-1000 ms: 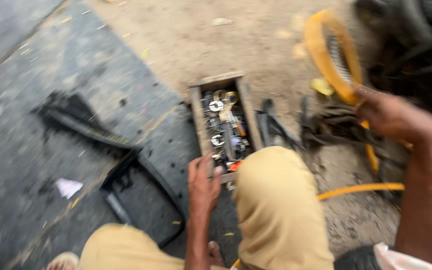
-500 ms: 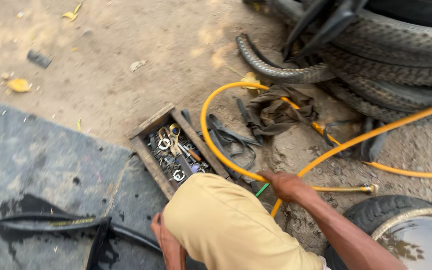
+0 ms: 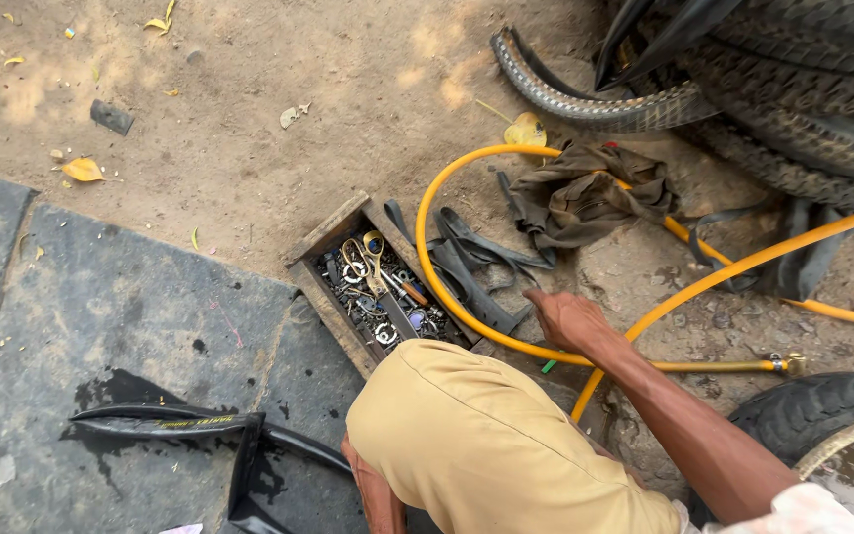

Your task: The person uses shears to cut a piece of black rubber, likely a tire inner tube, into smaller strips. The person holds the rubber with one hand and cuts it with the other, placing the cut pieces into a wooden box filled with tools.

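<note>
My right hand [image 3: 563, 318] reaches forward, palm down with fingers stretched out, just above the near curve of a yellow hose [image 3: 425, 229] that loops on the dirt. It does not grip the hose. Left of the hand sits an open wooden box [image 3: 320, 245] holding scissors [image 3: 372, 253], nuts and small tools. My knee in tan trousers [image 3: 486, 445] fills the lower middle. Only my left forearm [image 3: 372, 494] shows under the knee; the hand itself is hidden.
Black rubber strips [image 3: 467, 265] and a brown rag [image 3: 585, 193] lie inside the hose loop. Bicycle tyres [image 3: 743, 89] pile at the top right, another tyre [image 3: 822, 410] at the bottom right. A black inner tube [image 3: 170, 423] lies on the wet stone slab [image 3: 130, 307].
The view has swung right and up from the slab to the hose and tyres. My right hand let the raised hose down and now hovers low by the loop.
</note>
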